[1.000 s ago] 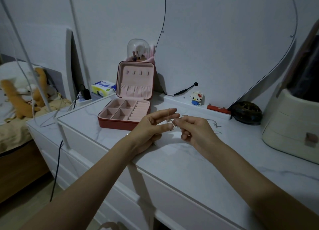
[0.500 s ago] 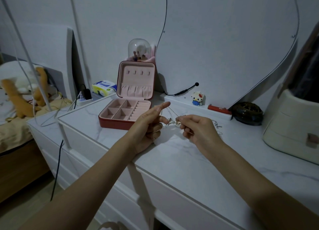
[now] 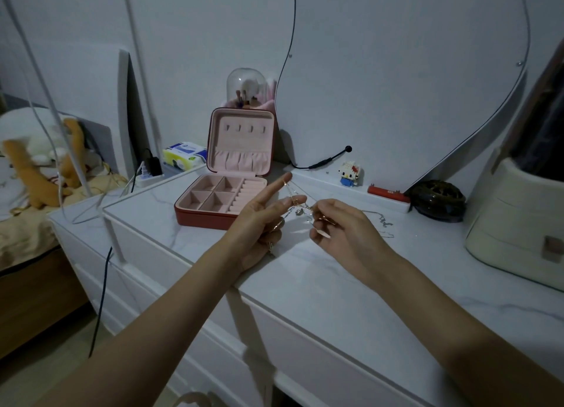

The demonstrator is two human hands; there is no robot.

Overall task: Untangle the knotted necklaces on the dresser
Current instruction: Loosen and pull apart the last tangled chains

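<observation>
I am spreading my left hand (image 3: 265, 220) wider than half a second ago: the index finger is now stretching up toward the open jewelry box (image 3: 225, 194), with a loop of fine chain hooked over its tip, and the middle finger is propping a second strand lower down. My right hand (image 3: 341, 228) is pinching the knotted necklaces (image 3: 300, 206) at the tangle, thumb and forefinger closed on the chain, the other fingers curling loosely beneath. The two hands are drawing apart, so the strands between them are fanning out instead of bunching as they were a second ago. I am judging this to mean the knot is loosening, though the chains are too thin to tell whether any strand is free yet. All of it is hanging just above the marble dresser top (image 3: 305, 284), in front of the jewelry box and to its right. A loose tail of chain (image 3: 383, 225) is trailing on the surface further right of the box, beyond my right hand.
</observation>
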